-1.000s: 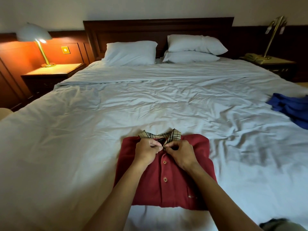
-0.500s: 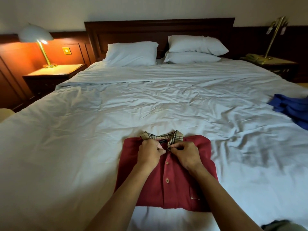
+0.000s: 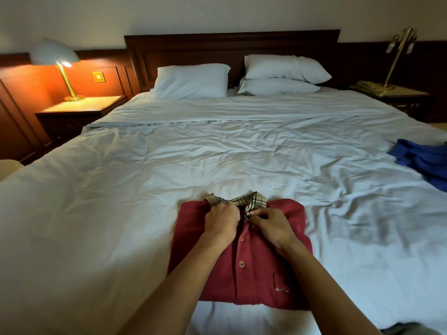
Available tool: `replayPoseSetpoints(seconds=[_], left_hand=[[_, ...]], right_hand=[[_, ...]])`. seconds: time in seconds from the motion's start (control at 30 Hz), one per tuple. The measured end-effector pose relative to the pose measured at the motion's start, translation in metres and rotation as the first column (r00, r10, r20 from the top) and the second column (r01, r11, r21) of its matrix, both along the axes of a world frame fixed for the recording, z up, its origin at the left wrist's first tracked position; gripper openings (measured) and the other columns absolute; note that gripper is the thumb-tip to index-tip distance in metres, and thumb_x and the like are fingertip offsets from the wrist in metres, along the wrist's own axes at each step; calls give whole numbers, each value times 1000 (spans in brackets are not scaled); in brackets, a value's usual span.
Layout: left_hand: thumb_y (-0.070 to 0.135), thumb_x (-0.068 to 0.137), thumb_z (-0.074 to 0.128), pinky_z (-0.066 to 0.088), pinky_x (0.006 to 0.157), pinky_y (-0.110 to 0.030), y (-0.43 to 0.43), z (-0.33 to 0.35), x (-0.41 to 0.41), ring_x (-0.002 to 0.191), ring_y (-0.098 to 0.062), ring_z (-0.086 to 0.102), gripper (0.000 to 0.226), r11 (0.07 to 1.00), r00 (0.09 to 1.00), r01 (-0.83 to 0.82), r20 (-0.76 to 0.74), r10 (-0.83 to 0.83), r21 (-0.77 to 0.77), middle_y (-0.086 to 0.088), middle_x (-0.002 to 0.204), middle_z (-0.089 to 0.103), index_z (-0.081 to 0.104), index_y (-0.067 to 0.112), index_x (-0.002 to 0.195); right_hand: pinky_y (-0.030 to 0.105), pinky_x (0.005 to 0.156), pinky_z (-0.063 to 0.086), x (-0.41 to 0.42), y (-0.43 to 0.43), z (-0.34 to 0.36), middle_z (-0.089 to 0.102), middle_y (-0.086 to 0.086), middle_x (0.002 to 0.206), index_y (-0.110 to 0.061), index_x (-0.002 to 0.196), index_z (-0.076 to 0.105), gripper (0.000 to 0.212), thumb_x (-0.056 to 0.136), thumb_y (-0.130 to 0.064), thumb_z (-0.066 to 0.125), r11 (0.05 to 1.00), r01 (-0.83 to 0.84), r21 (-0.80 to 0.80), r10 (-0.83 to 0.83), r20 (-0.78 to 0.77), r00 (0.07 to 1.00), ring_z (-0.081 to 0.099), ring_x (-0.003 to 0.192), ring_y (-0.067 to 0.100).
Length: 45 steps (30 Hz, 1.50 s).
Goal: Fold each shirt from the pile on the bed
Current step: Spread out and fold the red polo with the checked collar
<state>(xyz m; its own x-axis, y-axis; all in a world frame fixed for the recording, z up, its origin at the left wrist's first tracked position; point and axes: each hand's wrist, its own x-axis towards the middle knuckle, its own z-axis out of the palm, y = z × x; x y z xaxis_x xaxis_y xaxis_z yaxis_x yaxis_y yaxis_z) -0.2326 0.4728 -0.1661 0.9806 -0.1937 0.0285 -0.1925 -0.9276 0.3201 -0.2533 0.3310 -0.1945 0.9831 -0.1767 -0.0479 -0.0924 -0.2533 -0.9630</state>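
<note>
Folded red shirt (image 3: 256, 281) on the bed (image 3: 121, 201), my left hand (image 3: 221, 220) gripping its plaid collar (image 3: 255, 199), my right hand (image 3: 272, 224) pinching the collar tip, blue garment (image 3: 425, 163) far right

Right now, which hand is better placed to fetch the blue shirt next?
Probably the right hand. The blue shirt lies on the right side of the bed; the left hand would have to cross the red shirt.

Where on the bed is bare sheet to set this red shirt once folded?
Widest free patch: bare sheet left of the red shirt, out to the bed's left edge. Also free: the stretch between its collar and the pillows. Tighter right, where the blue garment lies by the edge. Crowded at the collar, pinched by left hand and right hand.
</note>
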Motion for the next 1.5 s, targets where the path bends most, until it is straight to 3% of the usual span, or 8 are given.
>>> replayPoseSetpoints(seconds=[0.17, 0.3, 0.5, 0.77, 0.93, 1.13, 1.37, 1.5], left_hand=[[-3, 89, 51, 53, 85, -43, -3, -1, 0, 109, -35, 64, 26, 997, 999, 0, 35, -2, 74, -13, 115, 66, 69, 8, 105], [9, 93, 61, 52, 87, -41, -5, 0, 1, 111, -34, 63, 18, 997, 999, -24, 28, 21, 78, -14, 117, 64, 69, 9, 108], [8, 96, 60, 50, 90, -41, -9, 1, 1, 117, -34, 60, 20, 992, 996, -89, 8, 88, 94, -14, 124, 60, 65, 9, 116], [11, 93, 61, 52, 90, -39, -8, 5, 15, 113, -34, 63, 22, 996, 973, -85, -213, 89, 28, -16, 124, 64, 63, 3, 114], [29, 86, 76, 53, 91, -36, 1, 1, 23, 107, -29, 66, 38, 988, 953, -128, -287, 100, -82, -14, 115, 70, 68, 2, 111], [16, 85, 75, 55, 93, -41, 0, -3, 16, 108, -33, 65, 24, 979, 970, -185, -172, 169, -82, -13, 118, 65, 72, 11, 108], [14, 96, 56, 49, 92, -41, -5, -1, 10, 118, -33, 60, 23, 988, 988, -143, -54, 145, 51, -12, 127, 62, 67, 14, 117], [13, 92, 60, 53, 89, -39, -2, -1, 7, 110, -34, 64, 19, 995, 995, -92, -27, 91, -34, -11, 116, 68, 73, 15, 106]], right_hand=[[17, 60, 47, 5, -2, 0, 66, 3, 61, -8, 80, 74, 11, 88, -7, 66, 995, -8, 98, 12, -44, 999, 60, 57, 9], [13, 54, 46, 5, -2, 2, 63, 5, 59, -5, 83, 71, 11, 89, 0, 64, 985, -24, 173, 35, -60, 998, 56, 51, 6], [12, 53, 47, 8, -8, 3, 62, 11, 70, 0, 94, 67, 16, 90, 11, 57, 965, -82, 250, 114, -116, 987, 56, 50, 4], [11, 51, 45, 8, -7, 6, 59, 6, 63, -1, 84, 66, 17, 89, 9, 53, 970, -101, 219, 136, -155, 979, 53, 49, 3], [11, 51, 46, 7, -5, 7, 61, 8, 64, 1, 85, 68, 15, 87, 10, 56, 972, -82, 222, 113, -134, 985, 54, 48, 4], [12, 52, 50, 6, -6, 8, 65, 11, 66, 8, 94, 69, 11, 86, 10, 62, 964, -59, 257, 99, -145, 984, 58, 51, 8], [13, 52, 51, 9, -7, 14, 68, 8, 68, -4, 82, 72, 6, 86, -1, 70, 957, -71, 282, 126, -180, 976, 63, 55, 6], [14, 54, 52, 9, -8, 17, 70, 6, 70, -3, 84, 74, 4, 85, -8, 75, 948, -88, 306, 146, -173, 974, 65, 58, 7]])
